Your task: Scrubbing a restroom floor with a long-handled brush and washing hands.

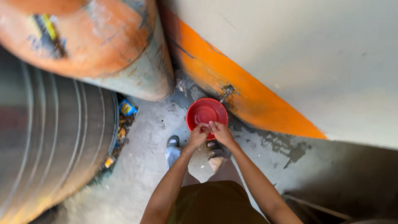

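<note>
**Two Hands Over a Red Bowl**

Down on the gray floor (145,166), close to the wall (290,49), we see a round red bowl (206,112). It sits right by the orange stripe (248,99) at the bottom of the wall, under a small tap (226,94) that sticks out there.

We see our left hand (199,135) and our right hand (222,132) pressed together over the near edge of the bowl. The fingers are curled and touch each other. We cannot tell if they hold anything between them, because the hands hide that spot.

Our feet in sandals (218,154) stand just behind the bowl.

On the left we see a big gray ribbed tank (49,137). Above it is a rusty orange drum (95,41). Bits of trash (124,116) lie on the floor in the gap beside the tank, and one bit is blue and yellow.
</note>
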